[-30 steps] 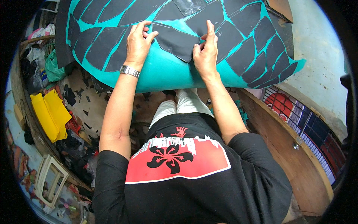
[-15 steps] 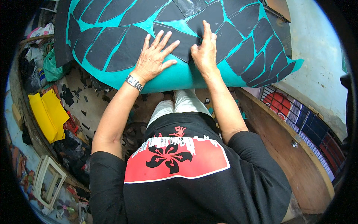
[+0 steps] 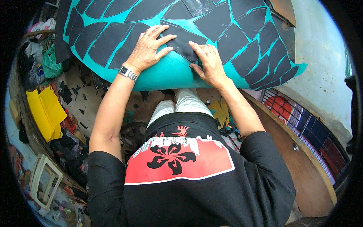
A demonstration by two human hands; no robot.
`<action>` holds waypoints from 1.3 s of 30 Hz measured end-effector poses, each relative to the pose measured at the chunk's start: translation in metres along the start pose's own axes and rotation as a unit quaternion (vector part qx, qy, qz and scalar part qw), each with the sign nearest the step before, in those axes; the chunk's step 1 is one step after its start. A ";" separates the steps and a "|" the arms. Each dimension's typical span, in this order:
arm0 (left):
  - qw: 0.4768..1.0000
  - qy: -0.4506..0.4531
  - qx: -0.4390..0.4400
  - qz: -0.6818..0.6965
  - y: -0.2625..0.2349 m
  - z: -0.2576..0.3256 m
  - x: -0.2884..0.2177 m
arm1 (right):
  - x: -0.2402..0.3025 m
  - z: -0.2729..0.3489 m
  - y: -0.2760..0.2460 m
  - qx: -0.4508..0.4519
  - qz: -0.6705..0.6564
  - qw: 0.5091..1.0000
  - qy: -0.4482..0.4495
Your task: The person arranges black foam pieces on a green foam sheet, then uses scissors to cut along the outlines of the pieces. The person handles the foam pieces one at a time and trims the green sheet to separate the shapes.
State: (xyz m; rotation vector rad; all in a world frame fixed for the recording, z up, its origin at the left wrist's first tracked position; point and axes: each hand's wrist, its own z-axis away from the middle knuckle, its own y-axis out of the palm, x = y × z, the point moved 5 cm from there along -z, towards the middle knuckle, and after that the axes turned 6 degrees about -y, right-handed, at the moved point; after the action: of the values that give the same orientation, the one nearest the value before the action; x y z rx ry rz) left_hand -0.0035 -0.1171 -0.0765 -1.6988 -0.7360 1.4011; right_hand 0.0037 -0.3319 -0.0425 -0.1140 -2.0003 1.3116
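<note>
A teal sheet [image 3: 159, 77] bends down at its near edge and carries many flat black cut pieces with pale outlines. Between my hands lies one black piece [image 3: 181, 42]. My left hand [image 3: 148, 49], with a metal-banded watch [image 3: 128, 73] on its wrist, rests with fingers apart on this piece's left edge and a neighbouring piece. At the right side of the same piece is my right hand [image 3: 210, 63]; its forefinger touches the black surface and its thumb sits apart, near the lower corner. The undersides of both hands' fingers are hidden.
A clear plastic item [image 3: 198, 6] lies on the far part of the sheet. Left stand a yellow folded sheet [image 3: 44, 113], a green bag [image 3: 54, 62] and a pale plastic frame [image 3: 45, 181]. Right are a wooden panel [image 3: 291, 151] and a wall [image 3: 321, 56]. Dark scraps litter the floor.
My right hand has moved down toward the sheet's near edge, its forefinger now bent onto the black piece. My left hand has shifted slightly left and up, fingers now pointing right.
</note>
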 end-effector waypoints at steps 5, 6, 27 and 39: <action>0.997 0.045 0.040 -0.058 -0.003 -0.003 -0.005 | 0.002 0.001 0.008 0.022 0.034 0.998 -0.048; 0.995 0.057 0.043 -0.073 -0.004 -0.004 -0.007 | 0.002 0.001 0.007 0.028 0.040 0.997 -0.051; 1.000 -0.003 0.004 0.023 -0.003 0.007 -0.002 | 0.001 -0.009 -0.004 0.085 0.023 0.995 -0.049; 0.998 0.026 -0.050 -0.008 0.011 -0.002 -0.008 | 0.001 -0.001 0.012 0.015 0.016 0.999 -0.040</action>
State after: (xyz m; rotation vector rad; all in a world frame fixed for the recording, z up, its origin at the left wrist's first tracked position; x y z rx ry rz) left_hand -0.0041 -0.1295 -0.0815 -1.7963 -0.8012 1.3247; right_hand 0.0003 -0.3253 -0.0514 -0.0812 -2.0539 1.3853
